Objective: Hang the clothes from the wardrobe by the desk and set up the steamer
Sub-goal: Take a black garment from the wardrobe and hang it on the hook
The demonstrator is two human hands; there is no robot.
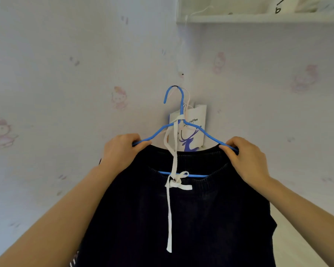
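A dark navy garment (181, 218) with a white drawstring (172, 185) hangs on a blue wire hanger (181, 105) in front of the wall. The hanger's hook sits over a small dark wall hook at its top. My left hand (121, 149) grips the hanger's left shoulder and the cloth there. My right hand (245, 157) grips the right shoulder of the hanger at the waistband. The drawstring loops over the hanger and trails down the front.
A white paper bag (195, 128) with a blue deer print hangs behind the hanger against the pink-patterned wallpaper (66, 93). A white shelf (258, 18) juts out at the upper right. Pale flooring shows at the lower right.
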